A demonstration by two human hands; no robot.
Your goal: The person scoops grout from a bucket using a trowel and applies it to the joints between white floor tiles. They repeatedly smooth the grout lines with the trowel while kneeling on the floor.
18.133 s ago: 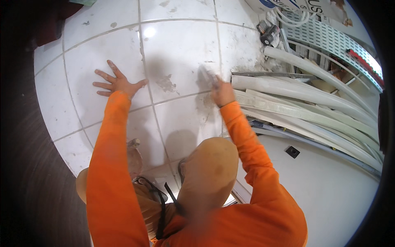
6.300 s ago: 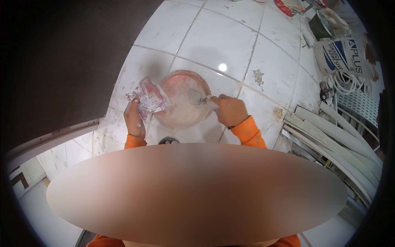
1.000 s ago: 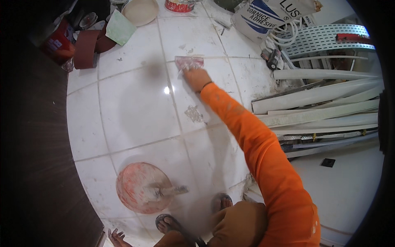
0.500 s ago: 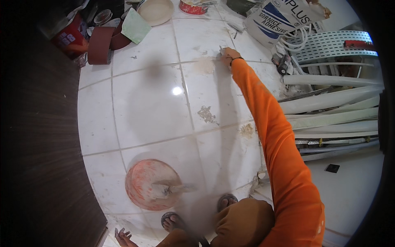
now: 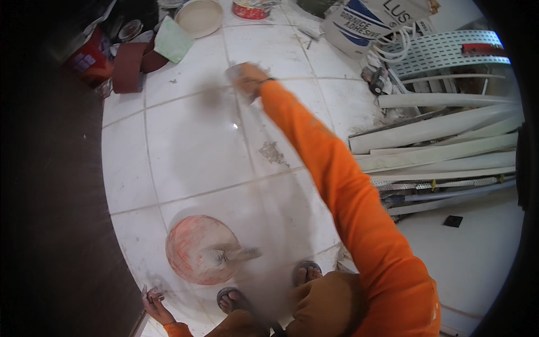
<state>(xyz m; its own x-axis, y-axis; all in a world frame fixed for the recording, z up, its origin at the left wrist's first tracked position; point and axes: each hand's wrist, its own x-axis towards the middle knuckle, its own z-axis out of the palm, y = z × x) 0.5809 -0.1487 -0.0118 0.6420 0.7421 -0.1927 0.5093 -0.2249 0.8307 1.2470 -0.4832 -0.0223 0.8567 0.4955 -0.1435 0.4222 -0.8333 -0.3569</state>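
Note:
My right hand (image 5: 249, 77), blurred by motion, is closed low over the white tiled floor (image 5: 193, 140), its orange-sleeved arm stretched far forward. A greyish edge shows by its fingers, but I cannot make out what it holds. Near the left wall, my left hand (image 5: 156, 303) is above the floor, fingers apart with nothing in them. Between my hands, in front of my feet, stands a round reddish tub (image 5: 193, 236) smeared with pale plaster. A plaster-coated tool (image 5: 238, 254) sticks out over its right rim; its kind is unclear.
At the back left are a red bucket (image 5: 92, 62), a brown sanding belt (image 5: 128, 67), a pale green sheet (image 5: 172, 40) and a beige basin (image 5: 199, 18). An adhesive bag (image 5: 356, 28) stands back right, above long white strips (image 5: 443, 126). A dark wall (image 5: 50, 196) borders the left.
My right hand has swept left across the far tiles. My left hand has come further into view, and the view has shifted slightly.

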